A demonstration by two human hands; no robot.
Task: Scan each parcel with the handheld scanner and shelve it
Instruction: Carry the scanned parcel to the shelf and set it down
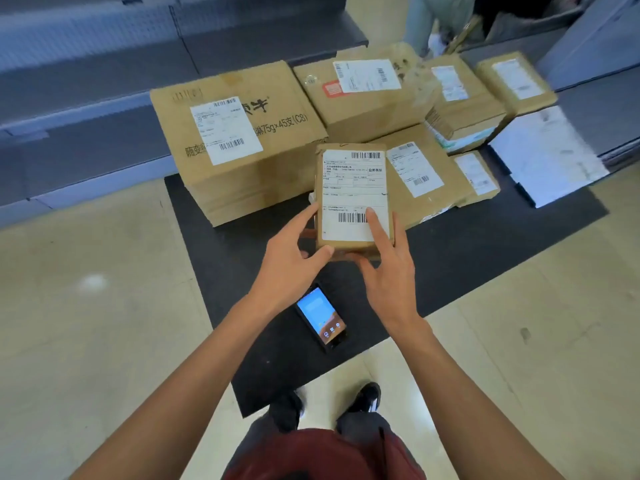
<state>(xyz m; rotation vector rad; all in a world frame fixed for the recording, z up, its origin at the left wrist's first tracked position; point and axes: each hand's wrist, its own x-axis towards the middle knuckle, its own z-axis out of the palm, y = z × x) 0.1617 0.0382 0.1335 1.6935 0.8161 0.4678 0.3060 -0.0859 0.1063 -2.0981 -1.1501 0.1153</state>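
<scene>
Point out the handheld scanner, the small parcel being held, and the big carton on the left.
handheld scanner [321, 319], head view, on its lit screen
small parcel [353, 188], head view, on its shipping label
big carton [277, 84], head view, on its top face

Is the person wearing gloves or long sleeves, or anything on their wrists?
No. The left hand and right hand are bare, without gloves. Both forearms are uncovered all the way down the picture, so no sleeves show. No watch, bracelet or ring is visible.

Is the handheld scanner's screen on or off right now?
On. The handheld scanner lies face-up on the black mat, its screen lit blue and orange with small icons.
</scene>
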